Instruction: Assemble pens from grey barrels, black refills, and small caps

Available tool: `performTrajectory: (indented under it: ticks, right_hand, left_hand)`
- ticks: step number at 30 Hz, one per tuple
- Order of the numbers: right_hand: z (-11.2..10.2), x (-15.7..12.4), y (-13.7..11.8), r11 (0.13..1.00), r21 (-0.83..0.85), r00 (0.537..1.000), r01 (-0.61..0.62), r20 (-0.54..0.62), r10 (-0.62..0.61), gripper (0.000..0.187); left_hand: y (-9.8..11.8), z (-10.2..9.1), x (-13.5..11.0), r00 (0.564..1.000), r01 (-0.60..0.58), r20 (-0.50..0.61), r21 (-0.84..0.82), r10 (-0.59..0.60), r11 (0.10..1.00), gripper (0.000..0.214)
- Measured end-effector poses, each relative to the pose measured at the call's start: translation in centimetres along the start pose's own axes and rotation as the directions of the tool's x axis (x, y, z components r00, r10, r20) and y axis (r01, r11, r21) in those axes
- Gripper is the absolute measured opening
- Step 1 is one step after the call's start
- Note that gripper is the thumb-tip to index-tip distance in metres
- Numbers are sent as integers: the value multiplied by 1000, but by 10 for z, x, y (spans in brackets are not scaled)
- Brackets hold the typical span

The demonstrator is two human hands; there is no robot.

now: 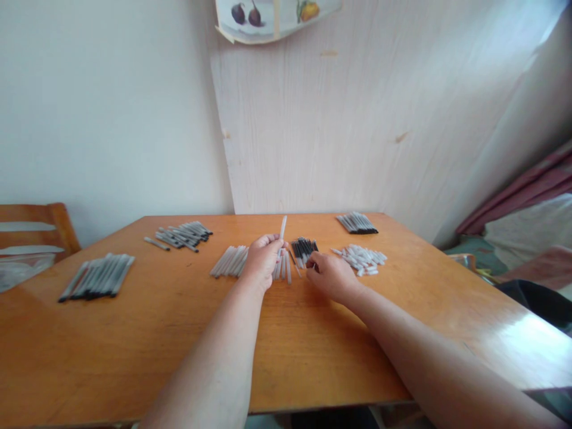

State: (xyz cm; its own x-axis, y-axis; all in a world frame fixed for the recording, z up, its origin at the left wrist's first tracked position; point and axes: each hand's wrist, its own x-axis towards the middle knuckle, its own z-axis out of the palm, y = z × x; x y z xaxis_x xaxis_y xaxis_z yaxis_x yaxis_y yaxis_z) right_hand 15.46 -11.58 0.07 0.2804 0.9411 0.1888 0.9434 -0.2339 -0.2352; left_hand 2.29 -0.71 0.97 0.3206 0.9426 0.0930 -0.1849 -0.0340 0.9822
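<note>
My left hand (263, 257) is closed around a clear pen barrel (283, 227) that sticks up and away from the fist. Under and beside it lie several clear barrels (230, 261) on the wooden table (179, 333). My right hand (328, 275) rests on the table with its fingers curled at the near edge of a small pile of black refills (304, 248); whether it grips one is hidden. A heap of white caps (361, 259) lies just right of that hand.
Bundles of finished grey pens lie at the far left (97, 277), back left (184, 234) and back right (356, 223). A wooden chair (40, 229) stands at the left. A light wood panel (357, 119) leans on the wall behind. Bedding (527, 220) sits at the right.
</note>
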Motion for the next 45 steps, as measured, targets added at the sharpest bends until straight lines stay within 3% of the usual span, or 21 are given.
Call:
performTrajectory:
  ticks: [10,23,45]
  right_hand:
    - [13,2,-24,991,-126,996,-40,69,49,34]
    - [6,5,-25,982,-142,980,-122,140,142,33]
    - [2,9,-22,976,-147,971,-161,151,183,33]
  left_hand:
    - [1,1,0,1000,4,-16,-11,-4,1000,16]
    - [0,2,0,1000,11,-30,13,-10,1000,16]
    - [-3,1,1,999,33,-14,-13,-34,999,14]
